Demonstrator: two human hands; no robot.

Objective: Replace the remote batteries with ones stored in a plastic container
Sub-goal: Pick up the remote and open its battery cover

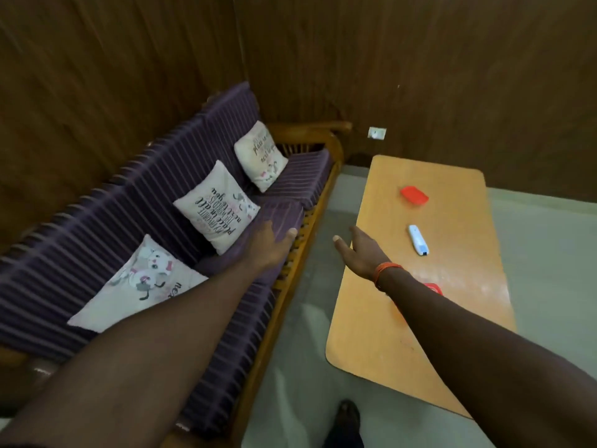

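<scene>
A white remote point(418, 239) lies flat near the middle of a light wooden table point(458, 318). Farther back on the table sits a red plastic lid or container point(414, 195). Another red object point(434, 288) shows partly from behind my right forearm. My right hand point(360, 252) hovers over the table's left edge, fingers spread, holding nothing, left of the remote. My left hand point(269, 245) is stretched out over the sofa seat, also empty with fingers apart.
A purple striped sofa point(161, 195) with a wooden frame stands on the left, carrying three white printed cushions point(217, 206). A narrow strip of grey floor point(310, 318) separates sofa and table. Brown panelled walls stand behind. A dark shoe point(347, 418) shows at the bottom.
</scene>
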